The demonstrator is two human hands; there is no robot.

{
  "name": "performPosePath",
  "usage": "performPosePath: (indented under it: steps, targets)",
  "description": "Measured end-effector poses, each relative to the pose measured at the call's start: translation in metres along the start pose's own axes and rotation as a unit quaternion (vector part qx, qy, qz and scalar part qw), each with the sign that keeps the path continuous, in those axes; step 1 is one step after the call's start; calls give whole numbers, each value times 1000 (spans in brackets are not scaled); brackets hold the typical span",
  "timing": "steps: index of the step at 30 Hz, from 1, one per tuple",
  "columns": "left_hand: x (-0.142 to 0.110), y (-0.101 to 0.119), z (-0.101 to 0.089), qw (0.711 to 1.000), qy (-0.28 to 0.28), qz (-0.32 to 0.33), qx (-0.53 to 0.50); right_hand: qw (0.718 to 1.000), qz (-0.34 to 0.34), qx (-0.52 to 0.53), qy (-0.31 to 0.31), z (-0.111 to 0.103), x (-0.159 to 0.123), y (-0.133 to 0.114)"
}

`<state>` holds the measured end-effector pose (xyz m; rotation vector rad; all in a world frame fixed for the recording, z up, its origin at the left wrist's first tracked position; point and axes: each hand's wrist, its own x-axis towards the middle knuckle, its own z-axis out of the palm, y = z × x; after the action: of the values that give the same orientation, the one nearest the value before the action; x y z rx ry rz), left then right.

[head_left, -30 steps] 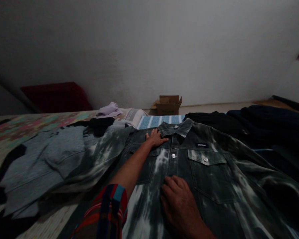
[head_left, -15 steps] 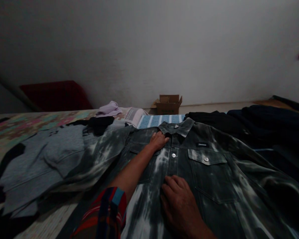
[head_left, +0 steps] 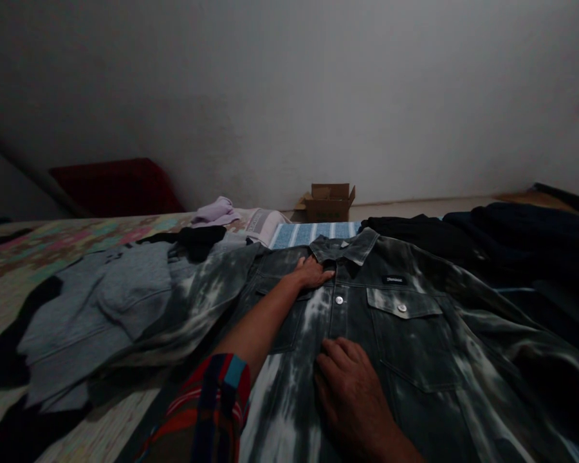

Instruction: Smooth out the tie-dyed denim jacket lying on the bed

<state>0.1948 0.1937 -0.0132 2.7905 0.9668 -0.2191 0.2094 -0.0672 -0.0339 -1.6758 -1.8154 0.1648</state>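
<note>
A dark grey denim jacket [head_left: 410,347] with pale tie-dye streaks lies spread out, front up, its collar away from me. My left hand [head_left: 313,273] rests just below the collar, beside the front opening, fingers stretched over the cloth and thumb pointing right. Lower on the button strip, my right hand [head_left: 350,379] has its fingers curled and pressed together at the edge of the cloth. Between the two hands a silver button [head_left: 339,300] shows. A buttoned pocket flap and a small dark label sit on the right chest.
A grey garment [head_left: 96,302] and black clothing lie left, partly touching the jacket sleeve. Dark folded clothes [head_left: 521,238] are piled right. Behind the collar is a blue striped cloth [head_left: 313,233], with an open cardboard box [head_left: 329,204] by the wall. A lilac cloth [head_left: 215,211] lies far left.
The view has shifted slightly. My left hand's thumb side reaches a little farther right over the front opening below the collar. My right hand stays about where it was on the button strip.
</note>
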Motion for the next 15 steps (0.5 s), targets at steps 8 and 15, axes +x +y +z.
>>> performPosePath:
  steps: [8, 15]
  targets:
    - [0, -3, 3, 1000, -5, 2, 7, 1000, 2, 2, 14, 1, -2, 0]
    - [4, -4, 4, 999, -3, -32, -6, 1000, -3, 0, 17, 1, -1, 0]
